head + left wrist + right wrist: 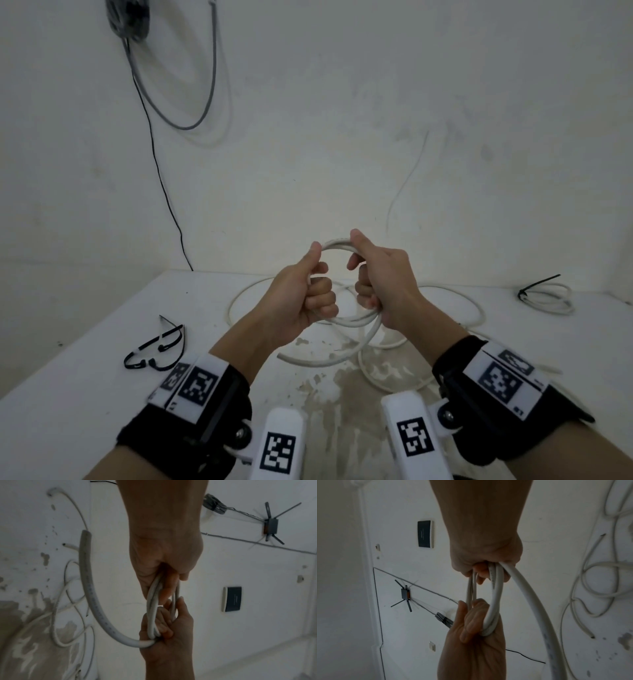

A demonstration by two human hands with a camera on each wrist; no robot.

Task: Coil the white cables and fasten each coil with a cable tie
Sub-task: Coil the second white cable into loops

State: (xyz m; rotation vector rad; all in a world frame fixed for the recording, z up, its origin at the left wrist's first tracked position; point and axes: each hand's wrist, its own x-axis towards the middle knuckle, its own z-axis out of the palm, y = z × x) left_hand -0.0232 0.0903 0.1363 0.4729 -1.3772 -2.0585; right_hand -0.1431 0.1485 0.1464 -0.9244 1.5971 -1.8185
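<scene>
A matt white table (85, 394), its paint flaked to grey-brown patches near the front edge, meets a blotchy white wall (342, 120). From a dark bundle high on the wall a grey cable (209, 85) sags in a long loop, and a thin black wire (161, 178) drops beside it to the tabletop. Loose white cable (476, 308), smooth and round in section, sprawls in wide overlapping curves across the table. Held above it, clear of the surface, is the coil (337, 245), a small ring of several turns. The left hand (301, 294) grips the coil's left side, fingers curled round the turns and thumb pressed along the top; the right hand (380, 281) grips the right side in the same way. One free end curves out below the right hand and stops short above the table. Far right on the table lies a finished coil (551, 298), flattened to an oval, with a black tie cinched round its left end and the tail sticking up. Near the left edge lie black ties (154, 353), thin ribbed plastic strips, bent into loose hoops.
</scene>
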